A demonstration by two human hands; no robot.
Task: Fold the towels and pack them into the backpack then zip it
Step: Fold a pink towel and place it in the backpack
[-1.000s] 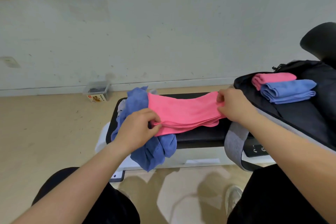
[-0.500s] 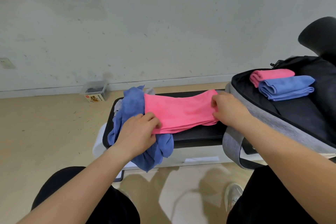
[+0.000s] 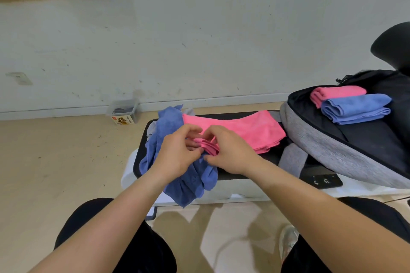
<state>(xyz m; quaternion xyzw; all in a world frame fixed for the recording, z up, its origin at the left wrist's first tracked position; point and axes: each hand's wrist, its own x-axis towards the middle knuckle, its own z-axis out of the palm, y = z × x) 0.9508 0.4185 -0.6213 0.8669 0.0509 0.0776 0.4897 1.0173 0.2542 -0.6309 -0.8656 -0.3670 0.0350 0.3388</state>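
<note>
**Pink towel (image 3: 248, 131) pinched at its left end by both hands**

Off-white wall (image 3: 199, 40), scuffed and speckled, fills the upper half of the frame. Pale wooden floor (image 3: 55, 162) runs beneath it across the left and bottom.

At the right edge lies the backpack (image 3: 321, 139). It has grey sides and a dark lining, and its main compartment is unzipped and wide open. It rests partly on the right end of a low white stand (image 3: 221, 193) with a black top, in the middle of the frame.

The pink towel lies along that black top as a long, layered strip, and its right end stops just beside the backpack's grey wall. A loose blue towel (image 3: 168, 124) sits crumpled at the stand's left end, under the pink one, and hangs over the front edge.

Inside the open backpack a folded blue towel (image 3: 355, 108) lies on the lining. A folded pink towel (image 3: 337, 92) sits just behind it, touching it.

The left hand (image 3: 177, 153) and right hand (image 3: 230, 150) meet at centre frame, nearly touching. The fingers and thumb of each hand are curled in and pinch the bunched left end of the pink towel. Exactly which layers each hand grips is hidden by the fingers.

A small clear box (image 3: 123, 112) stands on the floor against the wall, left of the stand. A light shoe (image 3: 288, 239) shows at the lower right, between the person's dark-clad legs.
</note>
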